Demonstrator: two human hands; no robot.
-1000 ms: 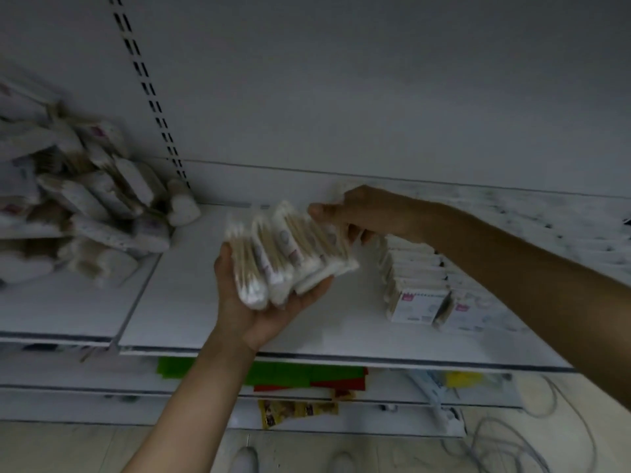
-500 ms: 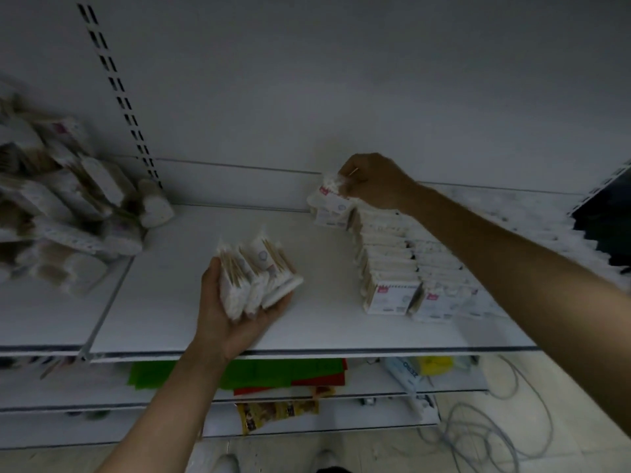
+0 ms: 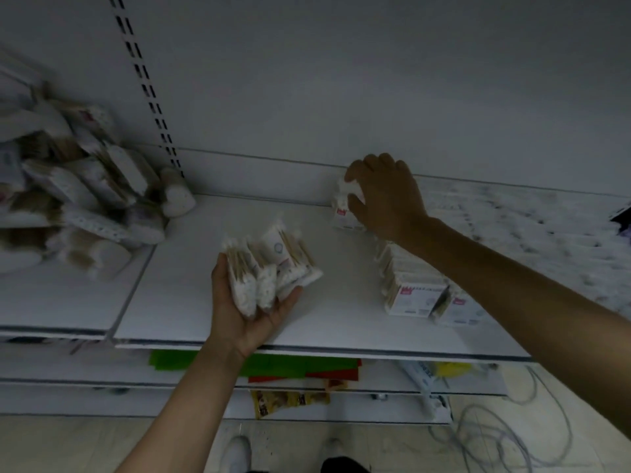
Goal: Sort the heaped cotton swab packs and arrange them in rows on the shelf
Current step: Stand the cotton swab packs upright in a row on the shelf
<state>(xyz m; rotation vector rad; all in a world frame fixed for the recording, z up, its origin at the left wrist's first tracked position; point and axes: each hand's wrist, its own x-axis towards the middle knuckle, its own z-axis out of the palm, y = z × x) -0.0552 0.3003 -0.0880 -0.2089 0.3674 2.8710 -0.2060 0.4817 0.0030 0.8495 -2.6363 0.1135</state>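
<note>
My left hand is palm up over the white shelf, holding a fan of several cotton swab packs. At the back of the shelf, my right hand grips one pack with a pink label, at the far end of a row of upright packs. That row runs toward the shelf's front edge, with more rows of packs to its right. A jumbled heap of packs lies on the left shelf section.
A slotted upright runs up the back wall. Below the shelf are green and red sheets, a yellow-brown packet and a white bag. Grey cables coil on the floor at right. My shoes show at the bottom.
My right hand took one pack from the left hand's bundle and carried it to the back of the row. The left hand sank slightly with the remaining packs.
</note>
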